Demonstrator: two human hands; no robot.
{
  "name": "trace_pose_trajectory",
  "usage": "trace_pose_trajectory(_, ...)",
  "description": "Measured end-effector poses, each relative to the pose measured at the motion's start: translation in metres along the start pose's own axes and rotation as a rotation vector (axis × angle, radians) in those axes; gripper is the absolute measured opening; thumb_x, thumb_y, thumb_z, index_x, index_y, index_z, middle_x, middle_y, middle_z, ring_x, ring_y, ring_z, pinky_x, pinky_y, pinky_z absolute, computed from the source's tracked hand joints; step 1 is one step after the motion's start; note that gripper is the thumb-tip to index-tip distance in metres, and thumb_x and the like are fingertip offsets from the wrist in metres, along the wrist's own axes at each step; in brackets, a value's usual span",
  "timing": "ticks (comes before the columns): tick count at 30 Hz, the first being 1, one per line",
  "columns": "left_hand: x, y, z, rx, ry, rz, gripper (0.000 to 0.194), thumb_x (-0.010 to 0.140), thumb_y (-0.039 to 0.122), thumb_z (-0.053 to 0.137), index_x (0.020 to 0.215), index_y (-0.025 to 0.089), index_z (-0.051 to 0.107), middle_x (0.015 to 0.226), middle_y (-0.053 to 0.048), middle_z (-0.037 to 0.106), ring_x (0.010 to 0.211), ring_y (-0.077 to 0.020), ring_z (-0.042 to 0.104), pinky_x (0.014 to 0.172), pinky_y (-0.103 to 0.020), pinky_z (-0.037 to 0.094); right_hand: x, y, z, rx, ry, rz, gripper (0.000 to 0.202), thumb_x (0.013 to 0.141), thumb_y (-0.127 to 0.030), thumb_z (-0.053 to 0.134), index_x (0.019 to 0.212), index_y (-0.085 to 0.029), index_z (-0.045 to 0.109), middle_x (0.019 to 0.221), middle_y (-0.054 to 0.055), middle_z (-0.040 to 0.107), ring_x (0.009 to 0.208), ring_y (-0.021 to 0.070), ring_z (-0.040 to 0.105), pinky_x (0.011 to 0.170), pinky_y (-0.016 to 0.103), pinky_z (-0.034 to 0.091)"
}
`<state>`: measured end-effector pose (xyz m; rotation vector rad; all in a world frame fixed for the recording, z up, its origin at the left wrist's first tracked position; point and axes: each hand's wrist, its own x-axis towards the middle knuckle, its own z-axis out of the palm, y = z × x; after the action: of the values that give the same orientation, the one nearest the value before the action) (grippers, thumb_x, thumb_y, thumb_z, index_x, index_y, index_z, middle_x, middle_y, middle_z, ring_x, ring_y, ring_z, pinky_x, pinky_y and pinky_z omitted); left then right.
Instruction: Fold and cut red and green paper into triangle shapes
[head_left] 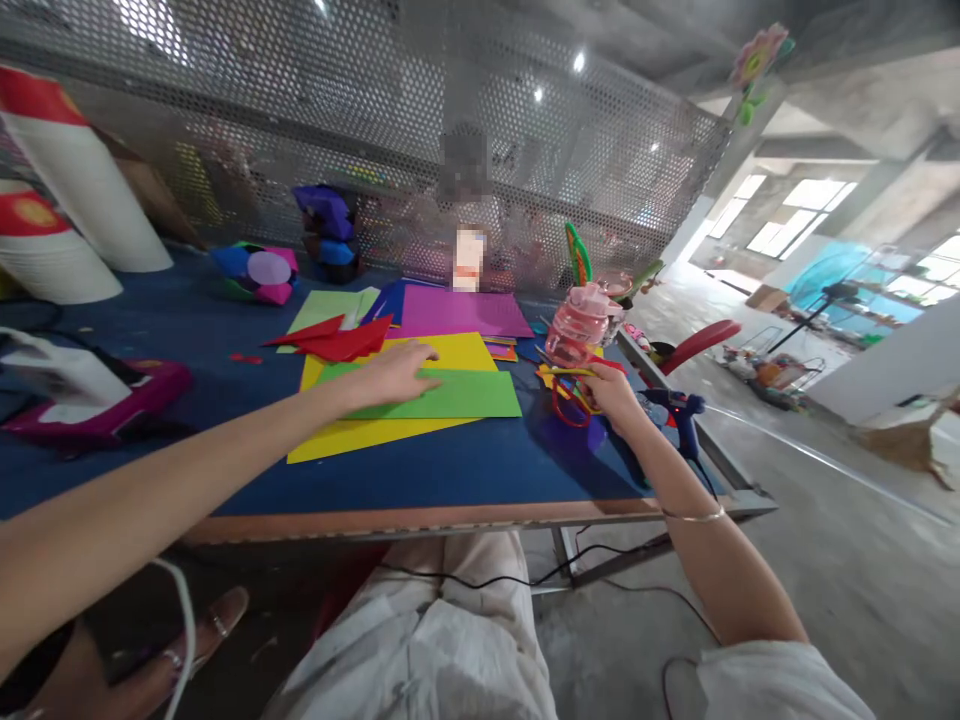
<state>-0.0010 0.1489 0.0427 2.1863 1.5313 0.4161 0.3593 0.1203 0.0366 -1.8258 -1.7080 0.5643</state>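
My left hand [401, 373] lies with its fingers apart on a green sheet [472, 394], which rests over a larger yellow sheet [322, 445]. Folded red paper [341, 338] sits just beyond that wrist. On the right, my right hand [613, 393] is closed around scissors with red and yellow handles [571, 408], beside a pink transparent bottle [577, 325]. The fingers partly cover the scissors, and small coloured pieces crowd around them. Close to the right wrist is a dark blue glue gun [686, 425] at the table's edge.
Purple paper [465, 313] lies at the back before a perforated metal screen [375, 90]. Stacked paper cups [112, 190] and a power strip [112, 410] occupy the left. Folded paper shapes [259, 270] stand behind. The blue table's front edge [420, 518] runs above my lap.
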Motion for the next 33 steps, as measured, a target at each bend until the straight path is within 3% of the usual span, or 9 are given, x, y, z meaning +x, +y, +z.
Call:
trace_pose_trajectory(3,-0.006,-0.026,-0.007,0.134,-0.081,0.005,0.057,0.096,0.046,0.076,0.144,0.019,0.061,0.157,-0.015,0.057,0.143,-0.035,0.056,0.12,-0.063,0.047,-0.01,0.003,-0.002,-0.165,0.104,-0.028,0.041,0.104,-0.042,0.072,0.138,-0.02,0.065,0.141,0.011,0.066,0.119,0.0268,0.069,0.1,0.049,0.062)
trace_pose_trajectory(6,-0.007,-0.042,-0.012,0.204,-0.134,0.016,0.09,0.077,0.052,0.089,0.153,0.017,0.055,0.163,-0.02,0.052,0.151,-0.04,0.05,0.125,-0.056,0.041,-0.025,-0.012,0.012,-0.326,0.202,-0.116,0.034,0.106,-0.032,0.065,0.138,-0.019,0.065,0.153,0.018,0.057,0.139,0.0364,0.055,0.116,0.061,0.047)
trace_pose_trajectory(9,-0.005,-0.049,-0.013,0.24,-0.147,0.034,0.11,0.062,0.058,0.089,0.157,0.016,0.052,0.165,-0.021,0.051,0.151,-0.0437,0.05,0.125,-0.049,0.041,-0.033,-0.037,0.034,-0.429,0.156,-0.281,0.036,0.107,-0.023,0.056,0.141,-0.018,0.064,0.154,0.021,0.054,0.148,0.0406,0.045,0.121,0.063,0.036)
trace_pose_trajectory(13,-0.002,-0.053,-0.014,0.263,-0.164,0.062,0.096,0.065,0.058,0.088,0.148,0.018,0.06,0.153,-0.019,0.061,0.14,-0.0389,0.058,0.118,-0.049,0.046,-0.019,-0.065,0.061,-0.487,-0.051,-0.475,0.032,0.105,-0.025,0.062,0.136,-0.019,0.068,0.139,0.015,0.066,0.134,0.0302,0.059,0.115,0.046,0.044)
trace_pose_trajectory(18,-0.005,-0.056,-0.013,0.239,-0.18,0.09,0.057,0.08,0.053,0.083,0.123,0.018,0.069,0.133,-0.012,0.07,0.125,-0.0303,0.065,0.107,-0.049,0.052,0.008,-0.073,0.082,-0.489,-0.199,-0.568,0.036,0.108,-0.032,0.064,0.141,-0.019,0.064,0.145,0.015,0.064,0.137,0.0274,0.059,0.115,0.044,0.044)
trace_pose_trajectory(21,-0.008,-0.057,-0.011,0.2,-0.152,0.094,0.066,0.066,0.051,0.087,0.121,0.019,0.069,0.137,-0.014,0.069,0.128,-0.0338,0.064,0.107,-0.042,0.052,0.016,-0.07,0.087,-0.474,-0.254,-0.579,0.046,0.105,-0.044,0.069,0.144,-0.021,0.062,0.15,0.016,0.061,0.14,0.0298,0.057,0.115,0.048,0.044)
trace_pose_trajectory(26,-0.007,-0.062,-0.009,0.142,-0.111,0.089,0.078,0.06,0.05,0.087,0.129,0.022,0.067,0.139,-0.013,0.07,0.129,-0.0341,0.066,0.108,-0.039,0.051,0.024,-0.068,0.091,-0.433,-0.28,-0.579,0.07,0.085,-0.061,0.088,0.137,-0.02,0.066,0.141,0.017,0.064,0.136,0.0345,0.059,0.112,0.053,0.045)
trace_pose_trajectory(30,-0.007,-0.067,-0.008,0.12,-0.103,0.077,0.073,0.059,0.049,0.089,0.125,0.023,0.071,0.125,-0.01,0.076,0.113,-0.031,0.073,0.095,-0.037,0.055,0.03,-0.067,0.092,-0.376,-0.271,-0.581,0.057,0.075,-0.056,0.096,0.11,-0.018,0.073,0.121,0.013,0.072,0.118,0.0299,0.065,0.103,0.045,0.049)
trace_pose_trajectory(33,-0.01,-0.067,-0.007,0.109,-0.063,0.091,0.07,0.062,0.05,0.088,0.125,0.024,0.072,0.129,-0.01,0.075,0.117,-0.0306,0.072,0.1,-0.037,0.055,0.03,-0.066,0.09,-0.316,-0.258,-0.562,0.039,0.079,-0.044,0.096,0.097,-0.018,0.072,0.106,0.008,0.075,0.102,0.0242,0.068,0.092,0.037,0.051)
